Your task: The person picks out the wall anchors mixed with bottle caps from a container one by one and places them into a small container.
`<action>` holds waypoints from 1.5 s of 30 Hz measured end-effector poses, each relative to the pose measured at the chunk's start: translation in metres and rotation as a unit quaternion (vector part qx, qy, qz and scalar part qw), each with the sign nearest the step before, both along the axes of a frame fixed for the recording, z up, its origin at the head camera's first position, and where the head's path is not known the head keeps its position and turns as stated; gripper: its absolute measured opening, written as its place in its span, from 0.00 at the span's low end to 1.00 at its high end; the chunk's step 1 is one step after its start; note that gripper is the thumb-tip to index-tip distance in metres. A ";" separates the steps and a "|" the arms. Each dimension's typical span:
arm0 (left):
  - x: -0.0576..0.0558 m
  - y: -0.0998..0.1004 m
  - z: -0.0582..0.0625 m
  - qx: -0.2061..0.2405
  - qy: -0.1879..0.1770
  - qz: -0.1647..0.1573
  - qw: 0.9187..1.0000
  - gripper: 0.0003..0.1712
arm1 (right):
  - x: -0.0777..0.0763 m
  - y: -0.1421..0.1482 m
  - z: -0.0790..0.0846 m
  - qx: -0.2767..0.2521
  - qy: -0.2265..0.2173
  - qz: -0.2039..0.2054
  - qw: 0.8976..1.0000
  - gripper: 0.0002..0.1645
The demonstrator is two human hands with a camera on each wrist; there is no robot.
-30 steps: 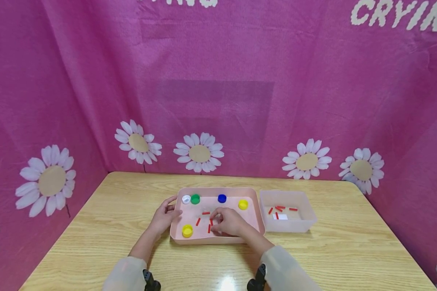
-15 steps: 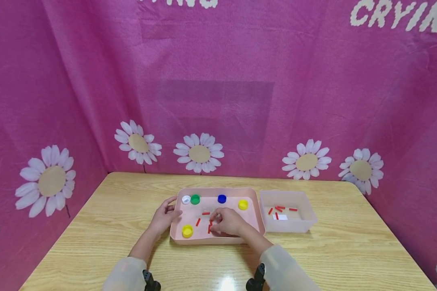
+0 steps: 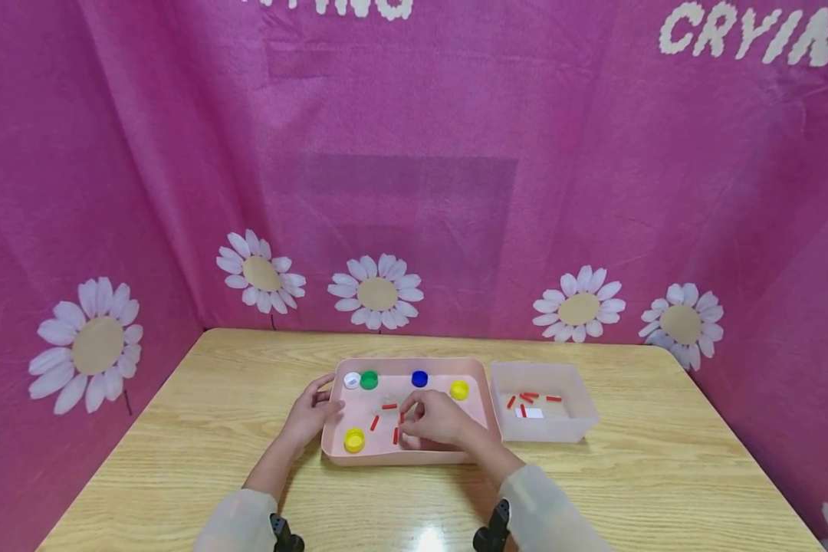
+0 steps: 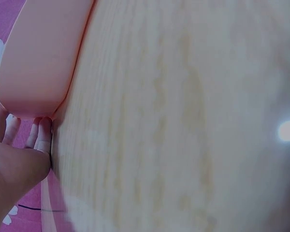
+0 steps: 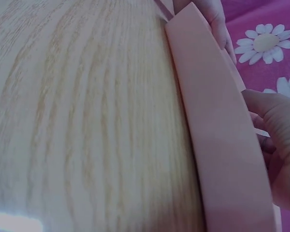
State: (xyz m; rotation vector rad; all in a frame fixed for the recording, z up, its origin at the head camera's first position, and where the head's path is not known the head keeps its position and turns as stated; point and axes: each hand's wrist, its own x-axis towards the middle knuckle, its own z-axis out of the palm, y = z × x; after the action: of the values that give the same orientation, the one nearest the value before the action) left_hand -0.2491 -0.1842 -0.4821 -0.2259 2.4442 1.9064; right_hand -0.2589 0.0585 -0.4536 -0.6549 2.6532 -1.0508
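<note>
A pink tray (image 3: 359, 458) lies lengthwise on the wooden table. My left hand (image 3: 309, 414) grips its left end, thumb over the rim and fingers along the outer wall; the left wrist view has this hand (image 4: 14, 164) at the tray's corner (image 4: 41, 58). Inside the tray, my right hand (image 3: 436, 418) pinches a short red stick (image 3: 402, 418) between thumb and forefinger. Other red sticks lie around it: one (image 3: 389, 406) behind, one (image 3: 374, 423) to the left, one (image 3: 395, 436) just in front. In the right wrist view the tray wall (image 5: 217, 125) hides this hand's fingertips.
Bottle caps sit in the tray: white (image 3: 352, 380), green (image 3: 369, 380), blue (image 3: 419, 379), and yellow ones at the right (image 3: 459, 390) and front left (image 3: 354, 440). Against the tray's right side stands a translucent box (image 3: 573, 429) with several red sticks and a white card (image 3: 530, 413).
The red stick at my right fingertips has shifted a little, and that hand has lifted slightly. My left hand keeps its place on the tray. The head view has tilted marginally.
</note>
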 end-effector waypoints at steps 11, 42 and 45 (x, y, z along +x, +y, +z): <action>0.000 -0.001 0.000 -0.003 0.000 0.004 1.000 0.32 | -0.002 0.015 0.013 -0.011 0.042 -0.005 0.999 0.12; 0.000 0.000 -0.001 -0.007 0.001 0.005 1.000 0.32 | -0.003 0.072 0.044 -0.028 0.080 -0.041 0.996 0.13; 0.000 0.000 -0.001 -0.005 0.000 0.003 1.000 0.32 | -0.004 0.079 0.046 -0.030 0.084 -0.047 0.995 0.13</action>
State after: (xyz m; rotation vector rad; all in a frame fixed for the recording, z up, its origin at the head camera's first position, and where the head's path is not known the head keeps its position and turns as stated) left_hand -0.2488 -0.1840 -0.4829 -0.2354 2.4563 1.8968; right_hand -0.2625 0.1378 -0.4073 -0.6633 2.8303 -1.1536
